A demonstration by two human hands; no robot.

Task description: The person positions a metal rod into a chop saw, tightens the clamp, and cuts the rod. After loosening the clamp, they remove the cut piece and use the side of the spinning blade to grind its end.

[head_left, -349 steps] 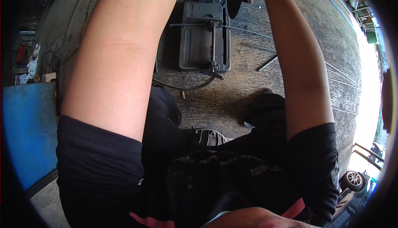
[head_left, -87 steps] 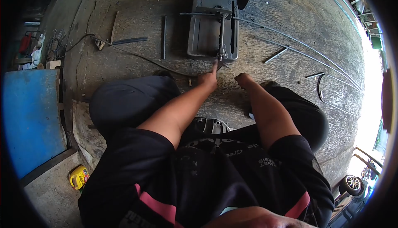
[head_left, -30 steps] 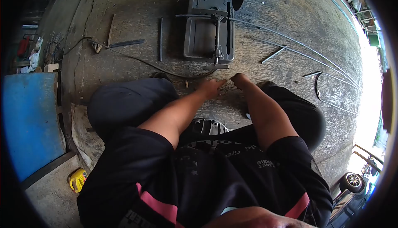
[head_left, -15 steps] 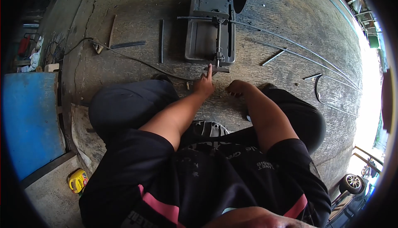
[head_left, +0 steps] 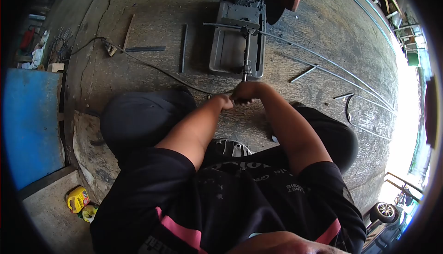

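Note:
A cut-off saw (head_left: 230, 16) stands on the floor in front of me, its vise screw (head_left: 247, 53) pointing toward me. A long thin metal tube (head_left: 314, 47) lies across the saw base, in the vise, and runs off to the right. My right hand (head_left: 248, 92) is closed round the vise handle at the near end of the screw and hides the handle. Right beside it, to the left, my left hand (head_left: 224, 101) has its fingers curled. Whatever it touches is hidden behind the hands.
Short tube pieces (head_left: 184, 48) lie left of the saw, others (head_left: 304, 74) to the right. A power cable (head_left: 157, 70) crosses the floor. A blue panel (head_left: 34, 129) and a yellow container (head_left: 77, 199) are at far left. My bent legs flank the work.
My right hand has moved left and forward onto the vise handle. My left hand has drawn back slightly, its pointing finger now curled. The view has shifted a little.

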